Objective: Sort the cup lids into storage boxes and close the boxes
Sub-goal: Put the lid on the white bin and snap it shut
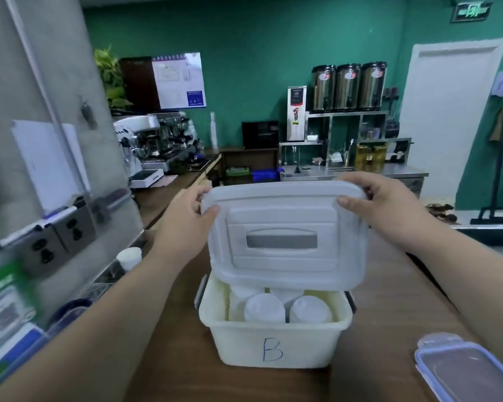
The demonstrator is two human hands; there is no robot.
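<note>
White plastic storage box marked B [273, 340] sits on the wooden counter [389, 300], stacked white cup lids [264, 309] already inside; left hand [183, 224] and right hand [389, 204] grip its pale rectangular cover [285, 230] tilted above, not yet seated, latches unfastened. A clear blue-rimmed lid [471, 369] lies nearby

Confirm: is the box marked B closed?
Not closed. The left hand and right hand hold the lid tilted over the box, far edge raised; white cup lids show inside.
</note>
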